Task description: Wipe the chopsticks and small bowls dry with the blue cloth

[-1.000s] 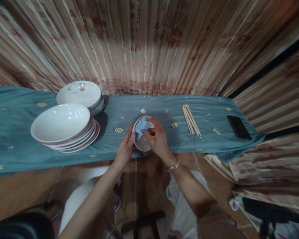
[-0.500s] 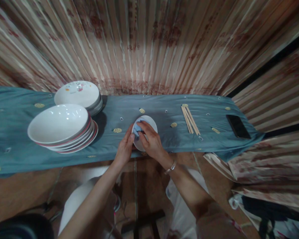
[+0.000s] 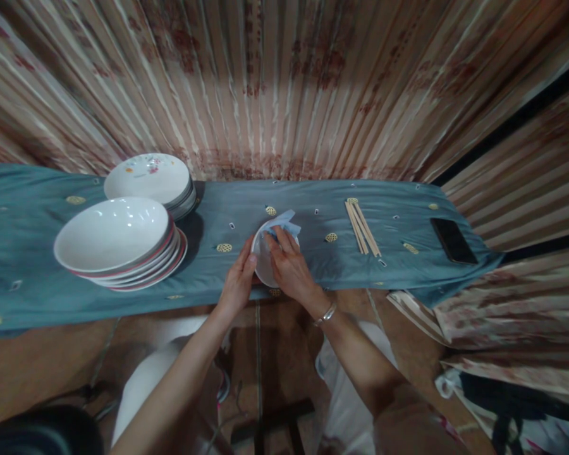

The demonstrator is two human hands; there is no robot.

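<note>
A small white bowl is near the front edge of the cloth-covered table, between my hands. My left hand grips the bowl's left side, thumb at the rim. Inside the bowl, my right hand holds a light blue cloth under its fingers. Part of the cloth sticks up over the far rim. My right palm and fingers hide much of the bowl's right side.
Stacked white bowls with red rims stand at the left, with a stack of flower-patterned plates behind. To the right lie several wooden chopsticks and a black phone. A pleated curtain hangs behind the table.
My right hand has shifted slightly right inside the bowl. The cloth, bunched at the left before, now spreads toward the far right rim. My left hand keeps its hold.
</note>
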